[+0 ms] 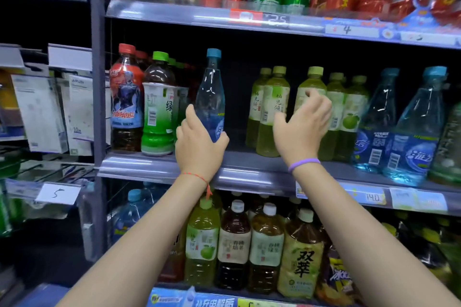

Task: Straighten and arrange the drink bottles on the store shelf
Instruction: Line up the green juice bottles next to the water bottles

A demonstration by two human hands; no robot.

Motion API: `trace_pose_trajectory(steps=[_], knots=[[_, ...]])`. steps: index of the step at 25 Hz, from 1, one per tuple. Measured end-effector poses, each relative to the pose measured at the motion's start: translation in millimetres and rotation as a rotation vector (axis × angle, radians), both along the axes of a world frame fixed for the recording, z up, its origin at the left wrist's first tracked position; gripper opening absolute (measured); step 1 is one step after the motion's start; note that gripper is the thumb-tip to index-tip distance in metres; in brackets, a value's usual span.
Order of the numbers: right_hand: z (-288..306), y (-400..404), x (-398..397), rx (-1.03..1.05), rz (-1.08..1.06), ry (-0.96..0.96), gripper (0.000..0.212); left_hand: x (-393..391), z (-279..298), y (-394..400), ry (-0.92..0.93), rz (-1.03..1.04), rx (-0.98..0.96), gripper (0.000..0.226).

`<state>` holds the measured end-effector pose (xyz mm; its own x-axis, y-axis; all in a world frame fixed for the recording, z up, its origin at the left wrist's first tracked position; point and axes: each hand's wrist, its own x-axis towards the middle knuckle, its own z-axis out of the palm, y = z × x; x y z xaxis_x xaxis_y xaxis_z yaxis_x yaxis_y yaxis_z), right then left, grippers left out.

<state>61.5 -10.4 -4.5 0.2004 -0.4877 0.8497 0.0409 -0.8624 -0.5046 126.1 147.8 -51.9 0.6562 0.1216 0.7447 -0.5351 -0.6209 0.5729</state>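
Left hand (pixel 199 137) grips the clear blue bottle (pixel 210 97), likely to straighten it; right hand (pixel 303 122), fingers spread, reaches the green tea bottles (pixel 274 107) just ahead.

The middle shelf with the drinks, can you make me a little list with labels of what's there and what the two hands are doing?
shelf: grey metal middle shelf with price tags on its front edge
left hand: grips the clear blue-capped water bottle, which stands upright
right hand: fingers spread, holding nothing, in front of the pale green tea bottles
far left: red-capped dark drink bottle beside green-capped tea bottle
far right: two more clear blue water bottles
gap: empty spot between the held bottle and the green teas
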Motion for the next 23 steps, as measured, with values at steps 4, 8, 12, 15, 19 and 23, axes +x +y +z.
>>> trace_pose_trajectory(steps=[4, 8, 12, 15, 19, 23], knots=[[-8.9, -7.9, -1.3, 0.072, -0.004, 0.070, 0.063, 10.6, 9.2, -9.2, 0.192, -0.067, 0.116, 0.080], [-9.6, -27.5, -6.6, 0.154, 0.012, 0.183, 0.057, 3.6, 15.5, -13.8, 0.216, -0.203, 0.155, 0.077], [-5.3, -41.7, -15.0, 0.207, 0.216, 0.211, 0.028, -14.5, 14.3, -31.3, 0.212, -0.425, 0.086, 0.070], [-0.9, -54.2, -30.6, 0.259, 0.430, 0.178, 0.026, -28.5, 14.3, -56.6, 0.183, -0.505, 0.062, 0.069], [2.1, -73.6, -49.6, 0.187, 0.591, 0.296, 0.045, -44.7, 13.6, -94.1, 0.195, -0.574, 0.064, 0.069], [-1.3, -104.1, -61.3, 0.207, 0.602, 0.373, 0.064, -59.6, 10.6, -129.0, 0.195, -0.626, 0.042, 0.062]])
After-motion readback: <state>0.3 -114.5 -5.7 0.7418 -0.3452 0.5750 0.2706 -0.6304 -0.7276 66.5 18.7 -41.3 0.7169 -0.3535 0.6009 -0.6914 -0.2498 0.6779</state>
